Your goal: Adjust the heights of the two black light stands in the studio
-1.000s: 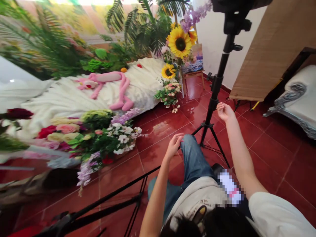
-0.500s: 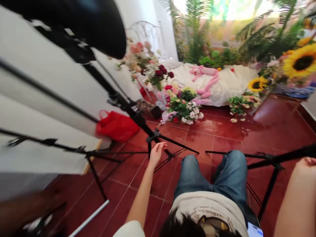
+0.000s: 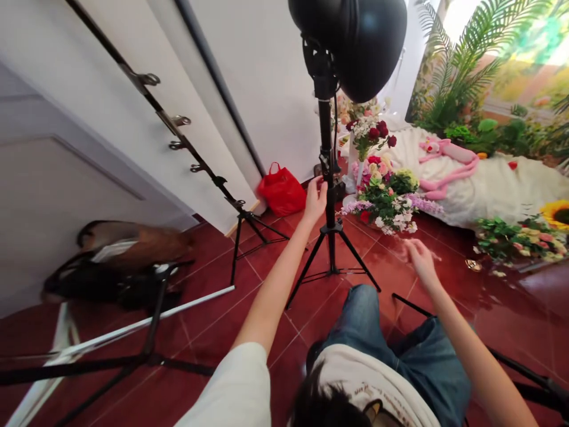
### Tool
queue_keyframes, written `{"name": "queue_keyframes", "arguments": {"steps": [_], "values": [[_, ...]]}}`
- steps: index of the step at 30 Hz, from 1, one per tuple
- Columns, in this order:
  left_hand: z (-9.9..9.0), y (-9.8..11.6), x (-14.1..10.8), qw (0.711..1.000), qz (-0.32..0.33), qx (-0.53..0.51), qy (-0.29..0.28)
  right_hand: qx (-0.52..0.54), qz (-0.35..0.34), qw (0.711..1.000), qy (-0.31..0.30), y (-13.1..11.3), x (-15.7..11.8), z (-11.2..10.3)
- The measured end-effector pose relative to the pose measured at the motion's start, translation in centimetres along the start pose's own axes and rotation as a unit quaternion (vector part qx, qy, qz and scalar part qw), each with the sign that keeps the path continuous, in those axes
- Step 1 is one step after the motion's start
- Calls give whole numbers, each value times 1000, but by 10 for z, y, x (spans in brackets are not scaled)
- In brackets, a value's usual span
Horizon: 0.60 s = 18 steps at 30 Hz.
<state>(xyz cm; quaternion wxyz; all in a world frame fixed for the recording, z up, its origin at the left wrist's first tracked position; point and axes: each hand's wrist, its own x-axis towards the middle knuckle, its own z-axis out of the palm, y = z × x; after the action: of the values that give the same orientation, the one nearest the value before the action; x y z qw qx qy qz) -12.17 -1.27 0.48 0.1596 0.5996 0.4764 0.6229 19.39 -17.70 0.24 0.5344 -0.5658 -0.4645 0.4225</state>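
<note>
Denim-clad legs [image 3: 391, 338] sit nearest to us on red floor tiles [image 3: 213, 320]. Beyond them, our right hand [image 3: 418, 261] hangs free, fingers loose, grasping nothing. Our left hand [image 3: 316, 198] wraps the light stand [image 3: 328, 178] pole above its tripod legs. Farther back sit a flower arrangement [image 3: 382, 196] and a red bag [image 3: 281, 190].

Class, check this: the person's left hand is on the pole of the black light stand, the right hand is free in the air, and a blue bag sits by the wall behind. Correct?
One detail is wrong: the bag is red, not blue, as the head view shows. The left hand is at the light stand pole, and the right hand is free.
</note>
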Motion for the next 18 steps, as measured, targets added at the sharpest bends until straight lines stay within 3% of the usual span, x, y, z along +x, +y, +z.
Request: {"name": "queue_keyframes", "arguments": {"steps": [3,7,10,13,16,18], "values": [[25,1,14,997,7,75,26,-54,-36,989,-132,-12,23,53],[42,-5,8,986,7,127,104,-112,-45,970,-210,-45,72,107],[43,-9,6,985,11,136,108,-207,-51,955,-206,-73,112,149],[41,-10,7,984,6,147,103,-348,-69,917,-180,-94,142,187],[42,-10,7,982,10,152,112,-444,-51,882,-150,-102,159,214],[43,-11,7,980,15,157,119,-461,-22,877,-131,-101,167,225]]}}
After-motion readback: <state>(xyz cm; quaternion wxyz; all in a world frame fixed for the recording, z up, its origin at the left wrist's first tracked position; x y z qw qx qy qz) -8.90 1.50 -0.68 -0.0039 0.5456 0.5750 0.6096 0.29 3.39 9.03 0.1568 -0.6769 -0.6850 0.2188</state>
